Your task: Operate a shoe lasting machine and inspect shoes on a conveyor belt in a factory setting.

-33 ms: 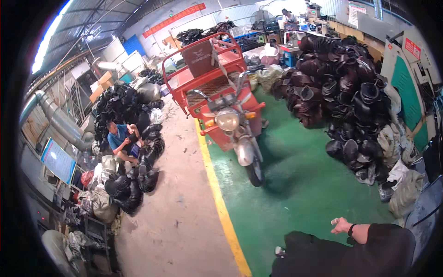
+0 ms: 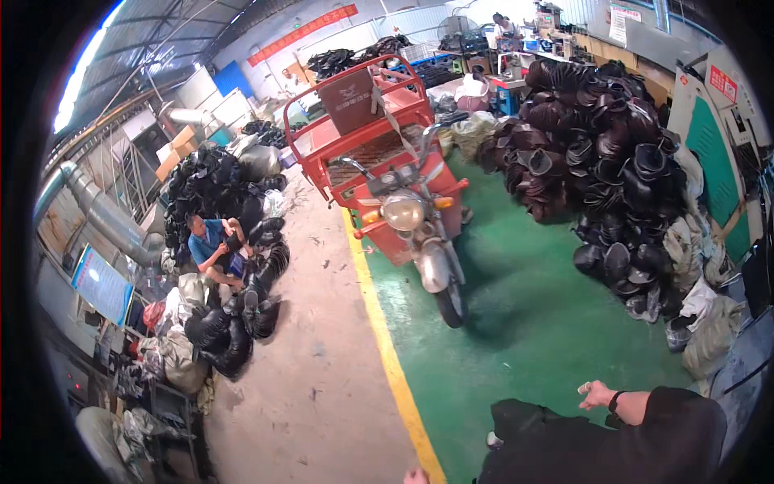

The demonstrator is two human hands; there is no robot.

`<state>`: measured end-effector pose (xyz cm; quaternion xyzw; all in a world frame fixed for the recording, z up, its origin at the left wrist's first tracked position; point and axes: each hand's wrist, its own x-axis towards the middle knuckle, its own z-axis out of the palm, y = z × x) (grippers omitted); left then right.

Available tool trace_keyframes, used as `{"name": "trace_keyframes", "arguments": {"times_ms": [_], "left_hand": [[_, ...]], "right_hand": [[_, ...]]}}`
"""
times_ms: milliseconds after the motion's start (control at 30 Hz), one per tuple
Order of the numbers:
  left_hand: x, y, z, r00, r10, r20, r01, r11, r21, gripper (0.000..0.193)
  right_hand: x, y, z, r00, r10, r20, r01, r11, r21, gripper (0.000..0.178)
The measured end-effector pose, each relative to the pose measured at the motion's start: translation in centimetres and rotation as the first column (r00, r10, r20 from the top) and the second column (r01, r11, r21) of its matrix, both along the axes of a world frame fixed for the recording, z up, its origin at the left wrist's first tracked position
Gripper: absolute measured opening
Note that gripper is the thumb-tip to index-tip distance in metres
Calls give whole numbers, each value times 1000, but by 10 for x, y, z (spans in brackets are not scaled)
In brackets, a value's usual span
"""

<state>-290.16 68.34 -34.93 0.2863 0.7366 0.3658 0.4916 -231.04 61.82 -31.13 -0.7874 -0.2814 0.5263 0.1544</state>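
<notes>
My right hand is low at the right, over the green floor, with a dark band at its wrist. Its fingers are loosely bent and apart, and nothing shows in them. A white covering sits on one fingertip. Only a small part of my left hand shows at the bottom edge, by the yellow line; its fingers are hidden. Neither hand touches anything I can make out. Dark clothing spreads below my right arm. Ahead stands a red cargo tricycle, its front wheel toward me.
Dark shoe-like pieces form a large heap at the right, with pale sacks beside it. At the left, a person in blue sits among black piles. A yellow line divides grey floor from green. Machines stand far back.
Part of my left hand has come into view at the bottom edge. The scene has shifted very slightly; my right hand holds nearly the same place.
</notes>
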Motion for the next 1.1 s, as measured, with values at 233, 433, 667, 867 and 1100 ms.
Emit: {"name": "trace_keyframes", "arguments": {"times_ms": [233,433,667,867,1100], "left_hand": [[-27,359,90,979,-195,-62,204,942,267,23],[-150,400,5,908,-418,-17,409,895,-177,37],[-254,520,-59,678,-735,3,694,640,-330,39],[-172,651,-86,472,-870,144,869,431,-241,39],[15,719,-104,288,-931,226,953,254,-167,40]], "right_hand": [[-117,276,-43,985,134,-108,-139,990,-39,42],[-210,519,4,993,72,-94,-48,972,230,52],[-196,542,74,963,-240,-120,264,929,260,64],[-195,379,81,826,-521,215,527,849,36,7],[-194,218,-37,568,-679,466,734,674,87,25]]}}
